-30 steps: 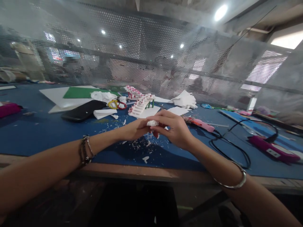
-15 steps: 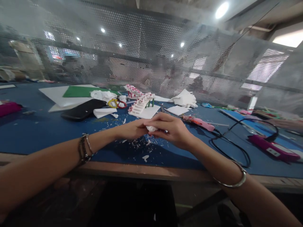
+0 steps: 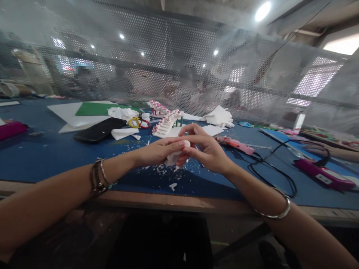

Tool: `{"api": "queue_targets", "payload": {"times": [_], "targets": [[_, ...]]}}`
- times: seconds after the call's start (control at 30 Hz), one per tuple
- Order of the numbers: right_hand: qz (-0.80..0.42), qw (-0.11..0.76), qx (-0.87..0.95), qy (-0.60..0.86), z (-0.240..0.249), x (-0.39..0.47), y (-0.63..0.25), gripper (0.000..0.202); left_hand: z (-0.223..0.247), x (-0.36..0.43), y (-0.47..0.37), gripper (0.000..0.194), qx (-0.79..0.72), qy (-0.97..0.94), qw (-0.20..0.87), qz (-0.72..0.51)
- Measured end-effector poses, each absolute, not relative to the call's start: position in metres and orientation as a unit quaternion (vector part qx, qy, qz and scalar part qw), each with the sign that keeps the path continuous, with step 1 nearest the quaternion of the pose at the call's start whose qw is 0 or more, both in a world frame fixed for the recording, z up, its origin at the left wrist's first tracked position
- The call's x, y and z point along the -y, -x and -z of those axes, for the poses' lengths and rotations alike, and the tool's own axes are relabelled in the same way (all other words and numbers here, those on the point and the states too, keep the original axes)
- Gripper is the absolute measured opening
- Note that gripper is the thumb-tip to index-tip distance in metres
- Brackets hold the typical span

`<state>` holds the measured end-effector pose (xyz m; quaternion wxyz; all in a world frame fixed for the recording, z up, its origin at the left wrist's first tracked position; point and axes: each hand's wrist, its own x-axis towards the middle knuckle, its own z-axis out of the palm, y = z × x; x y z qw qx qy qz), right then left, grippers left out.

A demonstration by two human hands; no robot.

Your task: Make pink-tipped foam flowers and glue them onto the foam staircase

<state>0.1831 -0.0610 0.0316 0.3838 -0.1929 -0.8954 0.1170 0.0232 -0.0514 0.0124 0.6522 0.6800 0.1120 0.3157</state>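
- White piece (image 3: 171,158): between both hands, above the counter (image 3: 56,157); whether one piece or two cannot be determined.
- Black slab (image 3: 99,130): left of the hands, clear of the work.
- Scissors (image 3: 139,123): lying beyond the left hand, untouched.
- Left hand (image 3: 158,150): curled nearly closed around the white piece, thumb along the top. Grip should be firm but light; the material looks easily crushed.
- Model (image 3: 166,126): standing beyond the hands, near; knuckles should not drift into it.
- Scrap (image 3: 173,186): loose below the hands; working above it would confine litter.
- Right hand (image 3: 206,149): half-open, thumb and fingers at the white tip. Small, even pinches advised.
- Pink tool (image 3: 241,147): right of the right hand; forearm should avoid its cord.
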Motion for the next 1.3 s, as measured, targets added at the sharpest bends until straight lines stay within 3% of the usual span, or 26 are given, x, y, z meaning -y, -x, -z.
{"api": "queue_targets", "payload": {"times": [0.23, 0.5, 0.67, 0.8, 1.07, 1.3], "targets": [[-0.092, 0.411, 0.886, 0.194, -0.0334, 0.0607, -0.1852, 0.019, -0.0172, 0.0506, -0.0205, 0.029, -0.119, -0.677, 0.653, -0.317], [-0.019, 0.379, 0.905, 0.192, -0.033, 0.062, -0.1856, 0.019, -0.0114, 0.0482, -0.0195, 0.016, -0.16, -0.708, 0.623, -0.292], [0.054, 0.375, 0.906, 0.188, -0.0364, 0.0639, -0.1868, 0.027, -0.0133, 0.0527, -0.0239, 0.009, -0.176, -0.757, 0.525, -0.349], [0.075, 0.41, 0.891, 0.177, -0.0378, 0.0652, -0.1864, 0.018, -0.0155, 0.0527, -0.0239, 0.017, -0.144, -0.785, 0.477, -0.368], [0.128, 0.419, 0.879, 0.191, -0.0361, 0.0651, -0.1858, 0.02, -0.0131, 0.0499, -0.0239, 0.018, -0.163, -0.754, 0.49, -0.406], [0.102, 0.437, 0.875, 0.182, -0.0344, 0.0653, -0.1846, 0.014, -0.0158, 0.0524, -0.0214, 0.015, -0.116, -0.748, 0.558, -0.339]]}}
